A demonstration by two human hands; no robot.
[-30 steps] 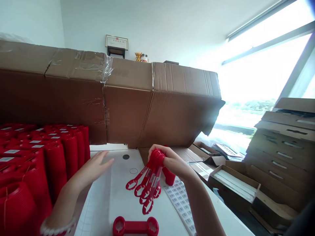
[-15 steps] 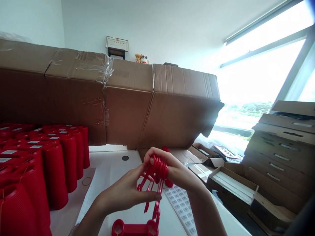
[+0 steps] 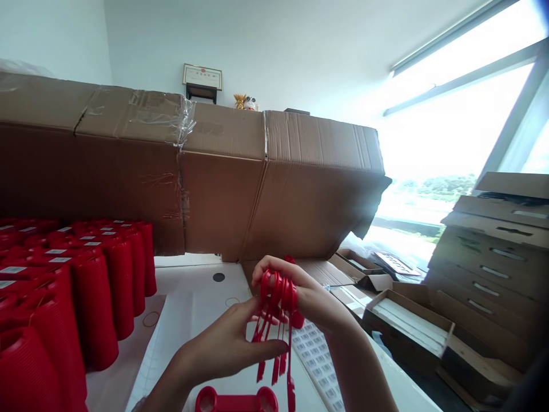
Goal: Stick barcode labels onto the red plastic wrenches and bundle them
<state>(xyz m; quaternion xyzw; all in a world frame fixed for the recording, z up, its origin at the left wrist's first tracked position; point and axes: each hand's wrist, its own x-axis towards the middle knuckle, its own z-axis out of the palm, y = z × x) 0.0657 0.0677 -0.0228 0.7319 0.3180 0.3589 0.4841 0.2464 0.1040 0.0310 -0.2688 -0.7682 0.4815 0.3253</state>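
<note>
My right hand [image 3: 311, 289] is curled around several red plastic ringed pieces [image 3: 278, 290] above the white table. Their rings sit side by side under its fingers, and narrow strips dangle below. From the left, my left hand [image 3: 223, 346] closes around the dangling strips, thumb in front and fingers mostly hidden behind them. Below the hands, a red plastic part with two round ends [image 3: 237, 400] lies at the bottom edge of the view. Another red piece [image 3: 297, 318] is partly hidden behind my right hand.
Stacks of nested red pieces [image 3: 92, 309] with labels stand at the left. A rubber band [image 3: 151, 319] lies near them. A sheet of barcode stickers [image 3: 315, 355] is on the table's right. Large cardboard boxes [image 3: 214, 194] span the back. An open carton [image 3: 407, 326] and stacked boxes [image 3: 493, 269] stand right.
The red rings in my right hand have fanned apart, and their strips now hang straighter and more separated. One long strip has swung to the right. Both hands stay nearly in place.
</note>
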